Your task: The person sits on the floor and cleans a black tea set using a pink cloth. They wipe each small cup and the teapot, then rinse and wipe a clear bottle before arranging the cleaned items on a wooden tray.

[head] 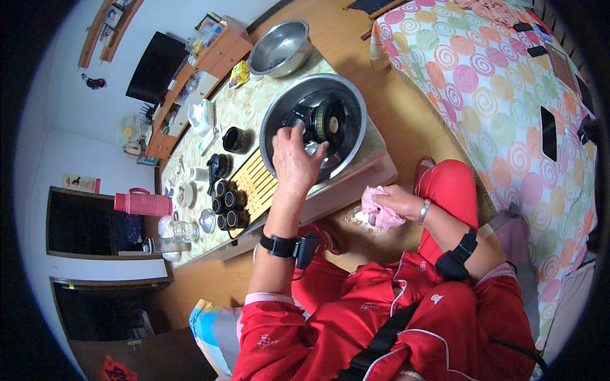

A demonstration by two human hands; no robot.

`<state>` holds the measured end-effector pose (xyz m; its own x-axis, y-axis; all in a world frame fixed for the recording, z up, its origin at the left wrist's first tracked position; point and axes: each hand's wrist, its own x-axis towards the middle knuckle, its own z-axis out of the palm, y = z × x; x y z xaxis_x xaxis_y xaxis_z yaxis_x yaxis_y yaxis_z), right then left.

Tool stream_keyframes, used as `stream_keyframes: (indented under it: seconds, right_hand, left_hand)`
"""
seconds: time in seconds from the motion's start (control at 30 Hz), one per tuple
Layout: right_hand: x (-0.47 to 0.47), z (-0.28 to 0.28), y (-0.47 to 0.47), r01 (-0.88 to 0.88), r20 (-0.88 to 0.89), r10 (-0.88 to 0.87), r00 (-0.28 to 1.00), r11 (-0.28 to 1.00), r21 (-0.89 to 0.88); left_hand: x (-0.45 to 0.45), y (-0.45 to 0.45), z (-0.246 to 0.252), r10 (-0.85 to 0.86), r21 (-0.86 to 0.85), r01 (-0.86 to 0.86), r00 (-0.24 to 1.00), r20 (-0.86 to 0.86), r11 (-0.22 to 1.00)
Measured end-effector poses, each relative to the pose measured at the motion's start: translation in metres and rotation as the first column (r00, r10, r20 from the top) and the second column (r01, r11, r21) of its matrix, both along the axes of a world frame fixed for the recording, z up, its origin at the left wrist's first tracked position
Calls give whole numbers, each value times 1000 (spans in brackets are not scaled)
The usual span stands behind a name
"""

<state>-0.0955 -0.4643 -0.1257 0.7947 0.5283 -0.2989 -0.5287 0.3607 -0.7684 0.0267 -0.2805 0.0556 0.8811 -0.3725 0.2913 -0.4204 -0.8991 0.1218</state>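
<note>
My left hand (298, 159) reaches over the near rim of a large metal basin (360, 102), fingers spread and curled down beside something shiny. Whether the fingertips hold it cannot be told. Inside the basin, right of my fingers, lies a dark round vessel with a gold patterned band and a pale round knob or base (333, 125). My right hand (398, 202), with a bracelet at the wrist, grips a bunched pink cloth (381, 209) above the floor, off the table's near edge. Several black cups (236, 199) stand by a slatted bamboo tea tray (255, 178), left of the basin.
A second metal basin (281, 50) stands farther back, beside a yellow packet (239, 75). Leftward on the marble-patterned table are a black mug (237, 140), a tissue pack (202, 117), a white bowl (184, 195), glass jars and a pink thermos (147, 204). A bed (481, 85) stands at the right.
</note>
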Motion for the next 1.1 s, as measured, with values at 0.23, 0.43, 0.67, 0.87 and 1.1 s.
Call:
stream_keyframes:
  seconds: [0.23,0.43,0.67,0.87,1.1]
  right_hand:
    - [2,-1,-3,-31,30,33,999,998,-61]
    - [5,-14,0,38,205,-17,979,994,-102]
    - [-7,15,-7,125,-91,-116,989,987,99]
    - [-8,22,-10,137,-95,-144,985,987,-82]
    - [-8,20,-6,135,-105,-138,985,990,-34]
  left_hand:
    - [8,-28,7,145,122,-122,968,-203,985]
    - [19,-39,-9,160,66,-150,970,-184,986]
    - [28,-8,-17,118,-151,-132,988,-98,980]
    - [25,18,-18,-3,-43,9,991,134,999]
    - [22,43,-13,-129,-96,187,894,429,978]
